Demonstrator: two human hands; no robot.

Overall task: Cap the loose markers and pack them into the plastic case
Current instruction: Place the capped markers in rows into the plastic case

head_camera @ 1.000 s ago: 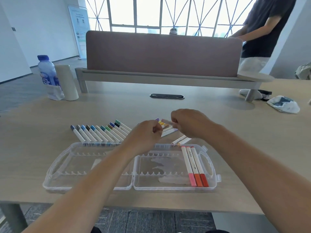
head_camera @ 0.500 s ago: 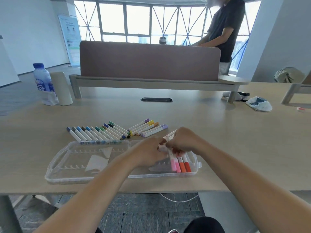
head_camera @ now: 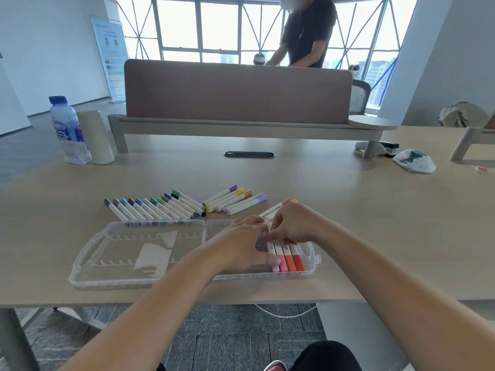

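**Both hands over the right half of the open case**

The plastic case (head_camera: 88,253) lies open and flat near the front edge of the counter (head_camera: 375,223), left of the middle, with its two halves side by side. The left half holds only a paper insert (head_camera: 154,254). At the right end of the right half four capped markers (head_camera: 290,261) lie side by side, caps toward the front edge: two pink, one orange, one red.

Both hands are on this group. The right hand (head_camera: 293,226) comes in from the right with its fingers (head_camera: 273,235) bent and drawn together, clamped on the white barrel of the leftmost pink marker (head_camera: 275,265). The left hand (head_camera: 241,245) lies just beside it over the same half, with its thumb against that marker's pink cap. Its other fingers reach toward the barrel's far end, but I cannot tell whether they grip it.

Behind the case, toward the counter's middle, a row of markers (head_camera: 155,207) with blue, green, brown and grey caps lies side by side. Just right of it is a fan of markers (head_camera: 235,199) capped purple, yellow and orange. Two more markers (head_camera: 278,206) show behind the right hand.

A water bottle (head_camera: 67,127) and a paper roll (head_camera: 95,137) stand together at the far left corner. A crumpled white bag (head_camera: 413,160) lies near the far right edge. Along the far edge stands a brown divider (head_camera: 235,92), with a person (head_camera: 308,30) behind it.
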